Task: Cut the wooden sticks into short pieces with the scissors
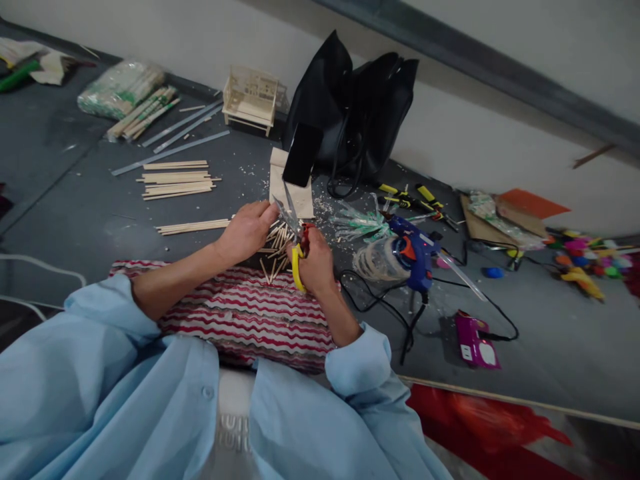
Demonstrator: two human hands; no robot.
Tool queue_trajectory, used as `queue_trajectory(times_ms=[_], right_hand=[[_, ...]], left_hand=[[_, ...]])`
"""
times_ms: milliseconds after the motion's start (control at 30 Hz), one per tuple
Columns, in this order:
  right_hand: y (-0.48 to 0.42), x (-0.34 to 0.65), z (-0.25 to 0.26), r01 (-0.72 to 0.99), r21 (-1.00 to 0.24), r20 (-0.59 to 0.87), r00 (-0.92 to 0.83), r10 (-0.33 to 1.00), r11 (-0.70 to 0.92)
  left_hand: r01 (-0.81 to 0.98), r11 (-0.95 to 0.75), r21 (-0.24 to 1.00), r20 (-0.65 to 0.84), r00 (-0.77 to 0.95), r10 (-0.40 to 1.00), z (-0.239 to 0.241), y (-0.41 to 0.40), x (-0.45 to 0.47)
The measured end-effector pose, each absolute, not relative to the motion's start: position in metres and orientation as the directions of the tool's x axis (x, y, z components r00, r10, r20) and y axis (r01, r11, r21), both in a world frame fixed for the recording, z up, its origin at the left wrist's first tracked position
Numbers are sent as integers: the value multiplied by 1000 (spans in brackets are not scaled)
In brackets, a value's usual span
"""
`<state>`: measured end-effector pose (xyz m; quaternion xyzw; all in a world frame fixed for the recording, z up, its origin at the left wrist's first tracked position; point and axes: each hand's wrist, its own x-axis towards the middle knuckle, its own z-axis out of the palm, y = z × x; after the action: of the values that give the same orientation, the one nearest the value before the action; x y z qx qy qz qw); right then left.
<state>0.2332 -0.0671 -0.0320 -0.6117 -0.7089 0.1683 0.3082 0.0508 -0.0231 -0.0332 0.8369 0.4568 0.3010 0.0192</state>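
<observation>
My right hand grips a pair of scissors with red and yellow handles; the blades are parted and point away from me. Close to the blades is my left hand, thumb and fingers pinched together; what they hold is too small to make out. Under and between both hands lies a heap of short cut wooden sticks, some spilling onto a red-and-white striped cushion. Longer sticks lie just left of my left hand. Beyond the blades, a black phone rests partly on a beige cloth strip.
Stick bundles, clear glue sticks and a small wooden model are at left. A black bag stands behind. At right, a blue glue gun rests on a jar, its cable running to a purple power box.
</observation>
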Motion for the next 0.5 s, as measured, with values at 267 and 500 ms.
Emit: queue_trajectory(times_ms=[267,500], right_hand=[[-67,233,-32,749,-632,220,-71,973,198],[-67,234,-31,751,-627,219,-86,972,208]], left_hand=[[737,-600,312,474,427,770,-32,-24,53],[748,-597,292,475,428,769,-32,-26,55]])
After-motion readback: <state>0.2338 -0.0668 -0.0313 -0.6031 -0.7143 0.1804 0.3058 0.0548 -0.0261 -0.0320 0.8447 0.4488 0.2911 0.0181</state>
